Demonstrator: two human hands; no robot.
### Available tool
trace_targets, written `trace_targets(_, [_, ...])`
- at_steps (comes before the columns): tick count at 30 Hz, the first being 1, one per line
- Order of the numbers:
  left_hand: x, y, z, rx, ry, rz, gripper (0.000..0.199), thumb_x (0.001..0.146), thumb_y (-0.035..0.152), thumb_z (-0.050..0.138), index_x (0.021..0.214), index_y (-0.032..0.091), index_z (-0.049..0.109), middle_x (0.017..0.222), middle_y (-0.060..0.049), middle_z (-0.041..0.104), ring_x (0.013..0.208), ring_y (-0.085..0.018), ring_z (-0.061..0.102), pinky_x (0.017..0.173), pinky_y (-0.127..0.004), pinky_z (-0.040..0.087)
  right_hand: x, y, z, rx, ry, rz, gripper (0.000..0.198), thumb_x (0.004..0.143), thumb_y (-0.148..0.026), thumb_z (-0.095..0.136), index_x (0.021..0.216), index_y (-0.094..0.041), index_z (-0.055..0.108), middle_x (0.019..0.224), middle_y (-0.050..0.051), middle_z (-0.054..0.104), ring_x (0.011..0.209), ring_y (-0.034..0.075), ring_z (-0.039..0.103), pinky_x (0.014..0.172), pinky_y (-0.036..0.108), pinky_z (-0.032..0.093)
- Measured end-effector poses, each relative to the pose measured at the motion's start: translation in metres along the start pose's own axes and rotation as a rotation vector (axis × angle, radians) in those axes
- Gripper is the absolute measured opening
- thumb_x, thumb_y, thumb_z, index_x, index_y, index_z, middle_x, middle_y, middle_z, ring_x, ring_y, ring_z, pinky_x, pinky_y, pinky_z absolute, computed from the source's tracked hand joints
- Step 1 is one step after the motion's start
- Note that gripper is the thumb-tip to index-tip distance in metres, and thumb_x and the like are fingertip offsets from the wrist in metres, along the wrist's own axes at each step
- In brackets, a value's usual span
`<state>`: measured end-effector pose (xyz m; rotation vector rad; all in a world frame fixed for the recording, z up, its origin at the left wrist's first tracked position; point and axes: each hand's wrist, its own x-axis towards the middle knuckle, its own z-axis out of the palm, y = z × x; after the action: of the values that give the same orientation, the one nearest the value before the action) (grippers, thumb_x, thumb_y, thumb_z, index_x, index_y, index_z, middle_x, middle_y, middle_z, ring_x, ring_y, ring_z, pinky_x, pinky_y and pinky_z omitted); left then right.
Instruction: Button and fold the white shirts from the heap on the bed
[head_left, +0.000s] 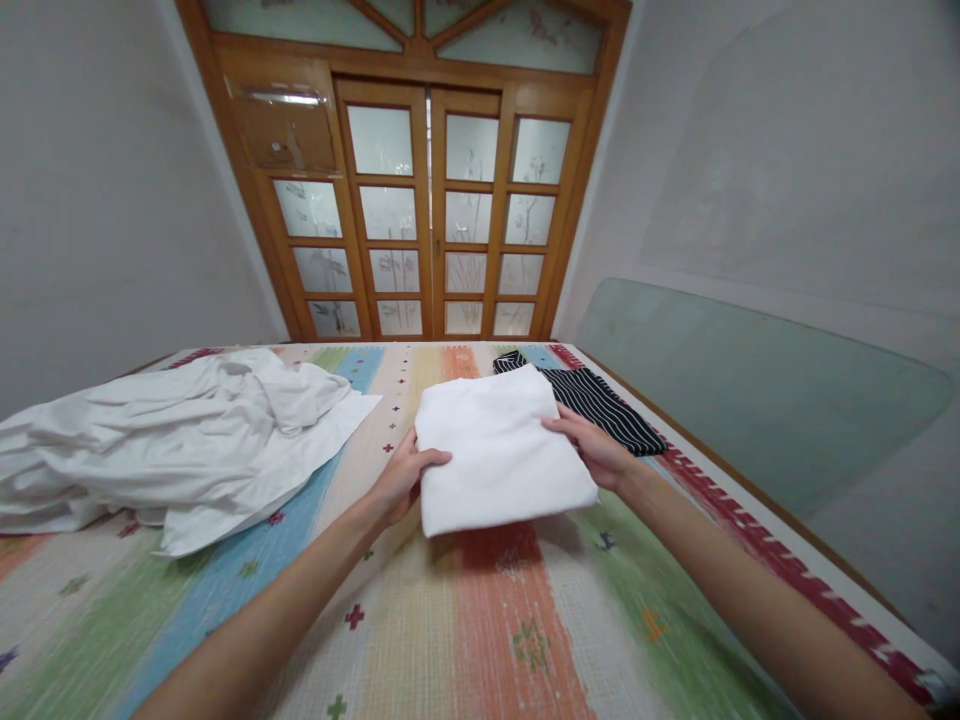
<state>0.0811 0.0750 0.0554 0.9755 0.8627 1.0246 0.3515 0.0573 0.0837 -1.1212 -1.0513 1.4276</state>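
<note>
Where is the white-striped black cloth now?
In the head view, the striped cloth lies right of centre on the multicoloured cover, beyond the folded white cloth and right hand.

Interior with wooden doors (438,270) set in the far side, their frosted panes (471,218) pale with light and patterned with plant motifs; a bright streak (289,98) of reflected light on the upper-left panel (262,135); above, a glazed transom (525,40) with slanting bars. Plain, pale left wall (97,200) and right wall (637,200), the latter with a rounded grey-green area (765,390) low down. Foreground: cover (412,650) with multicoloured stripes, spread flat
</note>
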Motion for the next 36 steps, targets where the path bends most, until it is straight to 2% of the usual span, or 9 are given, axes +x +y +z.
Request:
trace_targets(6, [0.041,-0.001,0.043,-0.016,-0.074,0.098,0.074,0.062,0.015,0.072,0.131,0.025,0.047,0.128,-0.008,0.063,0.109,-0.024,0.063,0.091,-0.036,0.054,0.02,-0.021,-0.046,-0.011,0.049,-0.056,0.054,0.079,-0.018,0.065,0.131,-0.026,0.053,0.115,0.003,0.072,0.089,0.019,0.072,0.078,0.033,0.059])
trace_targets(10, [0.076,0.001,0.074,-0.036,-0.099,0.159,0.074,0.061,0.012,0.07,0.131,0.026,0.049,0.122,-0.006,0.065,0.105,-0.022,0.064,0.089,-0.034,0.054,0.042,-0.035,-0.082,-0.055,0.07,-0.042,0.056,0.078,-0.018,0.066,0.132,-0.026,0.052,0.111,0.004,0.074,0.086,0.019,0.073,0.077,0.033,0.06])
trace_targets(15, [0.125,0.01,0.114,0.015,-0.065,0.388,0.076,0.061,0.012,0.07,0.133,0.025,0.047,0.115,-0.004,0.068,0.102,-0.021,0.065,0.089,-0.033,0.053,0.066,-0.069,-0.129,-0.138,0.054,-0.152,0.056,0.08,-0.021,0.07,0.132,-0.029,0.053,0.116,0.004,0.072,0.091,0.021,0.072,0.08,0.033,0.061])
trace_targets(18, [0.148,-0.005,0.135,0.029,-0.024,0.445,0.073,0.066,0.015,0.07,0.134,0.023,0.046,0.115,-0.004,0.068,0.103,-0.019,0.064,0.089,-0.03,0.052,0.077,-0.08,-0.157,-0.18,0.142,-0.205,0.053,0.079,-0.021,0.071,0.129,-0.029,0.055,0.119,0.003,0.071,0.095,0.02,0.071,0.081,0.03,0.06])
trace_targets(22, [0.167,-0.057,0.144,0.219,-0.004,0.161,0.051,0.081,0.026,0.06,0.132,0.023,0.05,0.099,-0.004,0.072,0.082,-0.017,0.067,0.075,-0.03,0.055,0.084,-0.054,-0.19,-0.283,0.37,0.006,0.05,0.076,-0.017,0.072,0.124,-0.022,0.059,0.106,0.006,0.075,0.081,0.019,0.072,0.07,0.027,0.061])
trace_targets(25, [0.168,-0.092,0.139,0.362,-0.023,0.097,0.048,0.08,0.022,0.063,0.127,0.018,0.055,0.084,-0.003,0.071,0.076,-0.017,0.065,0.075,-0.028,0.053,0.082,-0.02,-0.209,-0.362,0.449,0.215,0.044,0.074,-0.014,0.073,0.117,-0.019,0.063,0.092,0.009,0.076,0.069,0.019,0.07,0.059,0.027,0.059])
trace_targets(28, [0.162,-0.106,0.135,0.457,-0.063,0.19,0.054,0.082,0.023,0.062,0.134,0.013,0.051,0.091,-0.006,0.071,0.079,-0.016,0.065,0.078,-0.028,0.052,0.08,0.003,-0.223,-0.312,0.471,0.196,0.04,0.074,-0.014,0.073,0.112,-0.018,0.063,0.084,0.006,0.075,0.064,0.017,0.069,0.057,0.025,0.058])
trace_targets(32, [0.154,-0.104,0.136,0.516,-0.1,0.267,0.074,0.081,0.025,0.064,0.148,0.015,0.034,0.107,-0.01,0.069,0.085,-0.017,0.065,0.081,-0.03,0.052,0.083,0.015,-0.232,-0.296,0.519,0.133,0.042,0.072,-0.015,0.074,0.112,-0.019,0.061,0.077,0.002,0.072,0.059,0.016,0.067,0.056,0.026,0.056])
trace_targets(36, [0.152,-0.101,0.138,0.614,-0.083,0.299,0.073,0.078,0.024,0.066,0.146,0.017,0.041,0.118,-0.01,0.068,0.094,-0.019,0.064,0.09,-0.033,0.051,0.089,0.021,-0.233,-0.357,0.593,0.026,0.038,0.068,-0.016,0.075,0.103,-0.02,0.063,0.071,-0.001,0.07,0.058,0.016,0.065,0.055,0.026,0.053])
